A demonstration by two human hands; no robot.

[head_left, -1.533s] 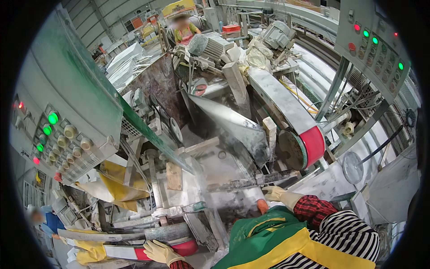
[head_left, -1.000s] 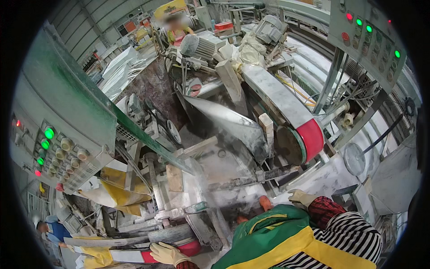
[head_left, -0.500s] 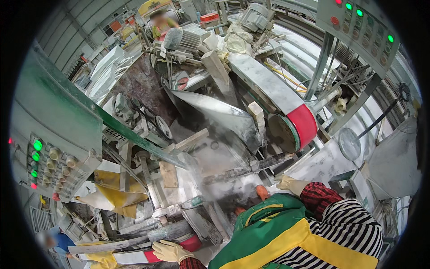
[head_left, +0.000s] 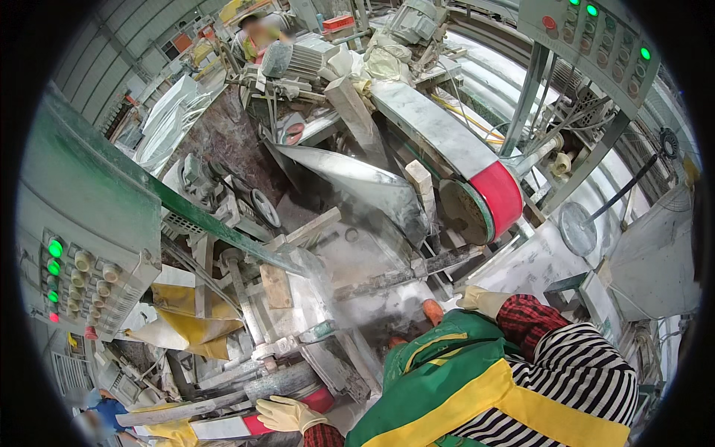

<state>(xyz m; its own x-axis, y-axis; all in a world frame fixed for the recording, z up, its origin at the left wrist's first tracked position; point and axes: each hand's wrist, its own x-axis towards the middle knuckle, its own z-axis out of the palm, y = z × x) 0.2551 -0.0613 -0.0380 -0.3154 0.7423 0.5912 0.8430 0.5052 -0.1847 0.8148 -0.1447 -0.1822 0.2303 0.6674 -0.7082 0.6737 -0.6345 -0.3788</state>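
My left hand (head_left: 287, 414), in a cream glove, lies with fingers stretched out on or just over the red and white band of a guard (head_left: 319, 400) at the lower left. A dusty grey roller or wheel (head_left: 279, 381) sits right behind it. My right hand (head_left: 482, 302), also gloved, is by my waist at the edge of a pale, dusty flat surface (head_left: 532, 257). Its fingers point left and look extended; the tips are blurred against something white. An orange-red shoe tip (head_left: 433, 311) shows below, at the front of my green apron (head_left: 436, 365).
A long white guard with a red end (head_left: 497, 197) crosses the right side. Control panels stand left (head_left: 74, 287) and upper right (head_left: 599, 52). A curved metal sheet (head_left: 357, 182) and wooden blocks (head_left: 277, 287) lie ahead. Other people work at far back (head_left: 257, 41) and lower left (head_left: 108, 410).
The view has shifted slightly, so the machinery sits a little further left and up. My left hand stays by the red band; my right hand has moved slightly left.
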